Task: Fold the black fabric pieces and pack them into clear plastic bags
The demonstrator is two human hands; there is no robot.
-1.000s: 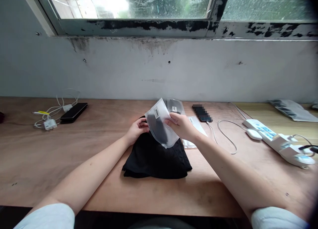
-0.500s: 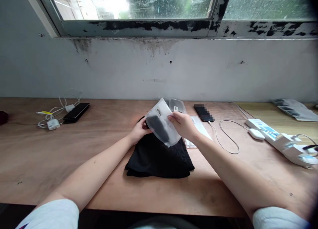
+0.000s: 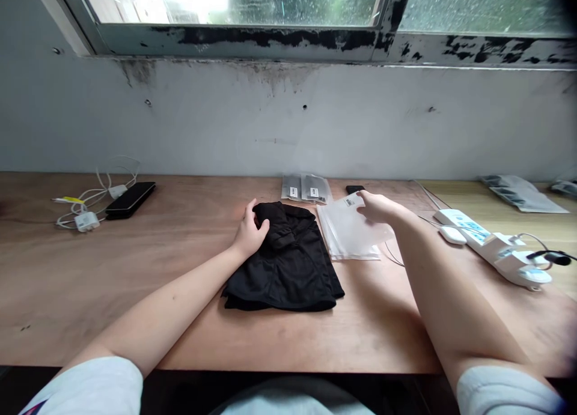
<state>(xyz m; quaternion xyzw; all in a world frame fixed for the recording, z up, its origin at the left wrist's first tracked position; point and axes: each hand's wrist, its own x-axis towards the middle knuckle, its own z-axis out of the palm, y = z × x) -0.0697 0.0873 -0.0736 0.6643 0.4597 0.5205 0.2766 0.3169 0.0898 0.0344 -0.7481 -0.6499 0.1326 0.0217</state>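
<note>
Because the table (image 3: 270, 349) looks smooth, the black garment (image 3: 297, 277) lying flat on it, midway across, could skid or crease, I judge, if the left hand (image 3: 250, 232) pulled sideways. That hand curls round the upper left edge, by the bunched cloth; whether it pinches, I cannot tell. A tug there could loosen the bunch. The right hand (image 3: 381, 209) pinches a frosted bag (image 3: 358, 226) by its upper edge, over more flat bags (image 3: 331, 235); thin film may cling, so a lift could drag a lower one along. A leftward sweep might nudge the two small packets (image 3: 304, 188) behind. A dark phone (image 3: 355, 189) sits partly hidden beyond the bag, and the thin cable (image 3: 394, 259) emerging beside it could snag a corner.
</note>
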